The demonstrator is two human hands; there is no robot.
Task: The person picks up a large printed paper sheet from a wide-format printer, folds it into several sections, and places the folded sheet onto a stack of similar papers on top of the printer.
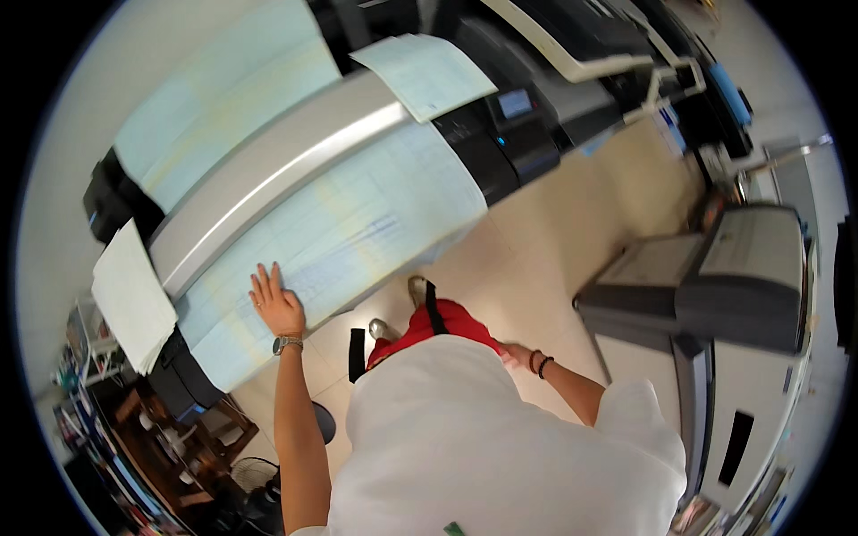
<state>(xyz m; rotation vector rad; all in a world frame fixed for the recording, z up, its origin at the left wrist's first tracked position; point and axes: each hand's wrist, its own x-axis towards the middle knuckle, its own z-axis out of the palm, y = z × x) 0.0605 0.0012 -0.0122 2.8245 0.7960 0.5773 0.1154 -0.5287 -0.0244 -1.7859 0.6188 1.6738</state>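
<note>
My left hand [280, 308] lies flat with fingers spread on a wide pale blue-green printed sheet [420, 183], near its left part. That sheet passes under the long silver cover [277, 165] of a wide-format machine, and a similar sheet [241, 98] shows on the far side. The near edge of the sheet hangs over the machine's front. My right hand [516, 355] is low at my side against the red trousers [447, 328]; its fingers are blurred and partly hidden, so their pose and any hold cannot be made out.
A folded printed sheet [427, 73] rests on the machine's right end, by a small lit screen [515, 104]. White papers [134, 299] lie at its left end. A grey office machine [740, 277] stands at right. At lower left are a wooden shelf [134, 438] and a fan [256, 473].
</note>
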